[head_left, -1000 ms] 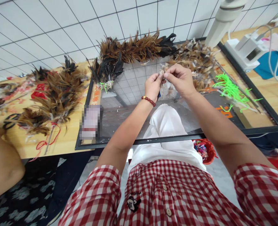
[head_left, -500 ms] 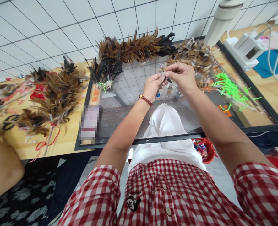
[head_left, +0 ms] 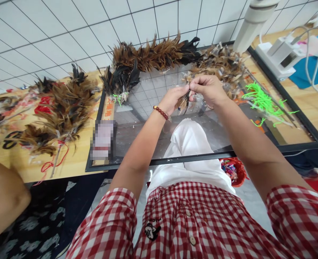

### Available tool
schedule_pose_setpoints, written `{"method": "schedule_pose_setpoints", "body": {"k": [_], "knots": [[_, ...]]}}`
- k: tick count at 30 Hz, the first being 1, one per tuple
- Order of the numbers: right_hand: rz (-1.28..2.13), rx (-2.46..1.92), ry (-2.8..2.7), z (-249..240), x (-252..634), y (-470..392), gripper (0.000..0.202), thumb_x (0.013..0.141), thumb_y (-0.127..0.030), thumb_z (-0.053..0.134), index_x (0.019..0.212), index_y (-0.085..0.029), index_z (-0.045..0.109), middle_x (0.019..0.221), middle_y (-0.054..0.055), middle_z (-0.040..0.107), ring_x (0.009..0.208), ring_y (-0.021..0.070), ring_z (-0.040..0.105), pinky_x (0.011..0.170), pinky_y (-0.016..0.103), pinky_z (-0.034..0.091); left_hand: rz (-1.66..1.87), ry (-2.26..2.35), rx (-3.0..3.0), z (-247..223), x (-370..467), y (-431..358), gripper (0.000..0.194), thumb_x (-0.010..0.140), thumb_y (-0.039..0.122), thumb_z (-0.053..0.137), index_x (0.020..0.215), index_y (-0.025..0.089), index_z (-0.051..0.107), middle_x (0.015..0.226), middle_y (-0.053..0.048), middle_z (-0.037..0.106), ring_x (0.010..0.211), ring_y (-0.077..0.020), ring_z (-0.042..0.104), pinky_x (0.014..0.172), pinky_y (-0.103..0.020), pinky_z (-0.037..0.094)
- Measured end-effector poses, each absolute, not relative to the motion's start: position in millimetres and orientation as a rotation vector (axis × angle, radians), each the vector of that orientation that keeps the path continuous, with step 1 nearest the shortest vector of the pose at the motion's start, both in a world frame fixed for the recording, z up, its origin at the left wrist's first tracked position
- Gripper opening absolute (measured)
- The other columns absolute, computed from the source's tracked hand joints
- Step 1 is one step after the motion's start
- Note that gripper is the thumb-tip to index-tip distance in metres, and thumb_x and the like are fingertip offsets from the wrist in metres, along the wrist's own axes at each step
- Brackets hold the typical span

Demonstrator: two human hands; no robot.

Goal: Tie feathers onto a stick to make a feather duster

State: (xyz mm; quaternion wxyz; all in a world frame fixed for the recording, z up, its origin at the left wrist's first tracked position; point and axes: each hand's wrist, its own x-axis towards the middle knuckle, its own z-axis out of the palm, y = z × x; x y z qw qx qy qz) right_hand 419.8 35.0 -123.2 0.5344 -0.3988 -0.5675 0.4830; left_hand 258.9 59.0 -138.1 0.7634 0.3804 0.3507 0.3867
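Above the glass tabletop, my left hand (head_left: 173, 99) is closed on a small bunch of brown and black feathers (head_left: 184, 103), which hang below its fingers. My right hand (head_left: 209, 88) meets it fingertip to fingertip, its thumb and forefinger pinched at the upper end of the bunch. What exactly lies between those fingertips is mostly hidden. Behind the right hand spreads a loose heap of brown and grey feathers (head_left: 223, 68). To the left of my hands lies a dark feather bunch (head_left: 123, 81) with a bright green tie.
A long brown feather garland (head_left: 150, 55) lies along the tiled wall. Green strands (head_left: 263, 100) are at right, near a white power strip (head_left: 274, 59). A blurred-out phone-like object (head_left: 103, 140) rests at left. Another person's arm (head_left: 5, 198) and more feather garlands (head_left: 69, 97) are further left.
My left hand has shifted slightly left and down, turning so more of the feather bunch shows below it. My right hand has moved down a little. The other person's arm has moved slightly.
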Motion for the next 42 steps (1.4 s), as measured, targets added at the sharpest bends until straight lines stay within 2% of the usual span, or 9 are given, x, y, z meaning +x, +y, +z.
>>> {"method": "schedule_pose_setpoints", "body": {"k": [4,10,16,20,25,28,33,37,42], "knots": [[1.091,-0.926,-1.361,-129.5,416.7,41.1,0.042,0.075,-0.056,0.084,0.072,-0.018,0.066,0.061,-0.002,0.06,0.055,0.0103,0.057,0.056,0.025,0.049,0.871,0.777,0.74,-139.5,256.5,62.2,0.019,0.091,0.035,0.071,0.095,0.016,0.072,0.089,-0.006,0.076,0.1,-0.0234,0.076,0.093,-0.036,0.06],[0.852,-1.109,-1.321,-148.5,417.0,57.0,0.038,0.093,-0.058,0.064,0.09,-0.02,0.068,0.083,0.002,0.066,0.074,0.0123,0.062,0.063,0.024,0.048,1.212,0.645,0.521,-125.7,242.0,69.1,0.032,0.107,0.025,0.039,0.1,0.015,0.069,0.105,-0.005,0.074,0.129,-0.0223,0.064,0.11,-0.041,0.051],[0.388,-1.52,-1.648,-149.0,439.7,54.2,0.023,0.088,-0.039,0.068,0.088,-0.017,0.071,0.085,0.008,0.069,0.088,0.0235,0.064,0.083,0.038,0.051,1.305,0.714,0.372,-135.3,227.5,84.7,0.024,0.104,0.028,0.047,0.098,0.019,0.068,0.076,-0.001,0.069,0.094,-0.013,0.074,0.097,-0.029,0.057],[0.221,-1.885,-1.83,-140.0,438.3,51.0,0.017,0.085,-0.032,0.07,0.088,-0.016,0.072,0.094,0.013,0.071,0.098,0.0305,0.065,0.089,0.044,0.05,1.245,0.689,0.328,-145.8,230.8,85.2,0.018,0.102,0.024,0.052,0.091,0.02,0.066,0.059,0.006,0.056,0.058,-0.0057,0.062,0.087,-0.023,0.057],[0.182,-2.134,-1.806,-135.9,420.1,69.1,0.008,0.08,-0.021,0.071,0.082,-0.014,0.07,0.098,0.017,0.071,0.105,0.0355,0.066,0.091,0.045,0.049,1.208,0.684,0.355,-143.9,236.5,77.4,0.019,0.102,0.021,0.051,0.088,0.019,0.063,0.057,0.007,0.049,0.049,-0.0037,0.052,0.082,-0.021,0.056],[0.32,-2.031,-1.749,-133.4,420.1,77.5,0.008,0.079,-0.016,0.068,0.072,-0.016,0.065,0.081,0.013,0.069,0.096,0.0307,0.066,0.088,0.039,0.049,1.186,0.672,0.377,-143.2,237.4,76.8,0.015,0.1,0.02,0.054,0.088,0.019,0.064,0.059,0.007,0.049,0.051,-0.004,0.053,0.084,-0.022,0.056],[0.369,-1.498,-1.471,-137.4,417.3,59.2,0.015,0.091,-0.029,0.055,0.082,-0.019,0.061,0.073,0.003,0.061,0.07,0.0167,0.057,0.073,0.031,0.048,1.146,0.639,0.449,-147.9,244.0,77.6,0.016,0.1,0.017,0.052,0.088,0.018,0.063,0.069,0.003,0.064,0.064,-0.0078,0.066,0.086,-0.026,0.058],[0.431,-1.333,-1.404,-148.5,400.6,39.3,0.017,0.088,-0.035,0.059,0.079,-0.02,0.059,0.067,0.0,0.057,0.06,0.0133,0.049,0.063,0.028,0.043,1.082,0.649,0.511,-152.1,252.0,75.0,0.01,0.098,0.022,0.059,0.092,0.017,0.065,0.089,-0.004,0.075,0.089,-0.0148,0.075,0.086,-0.028,0.059],[0.42,-1.321,-1.501,-152.3,387.9,32.0,0.015,0.084,-0.032,0.061,0.076,-0.019,0.06,0.067,0.0,0.06,0.059,0.0124,0.049,0.063,0.027,0.044,1.044,0.7,0.593,-154.7,257.1,72.7,0.006,0.094,0.02,0.065,0.09,0.016,0.068,0.081,-0.003,0.074,0.095,-0.0171,0.075,0.094,-0.03,0.058]]}}
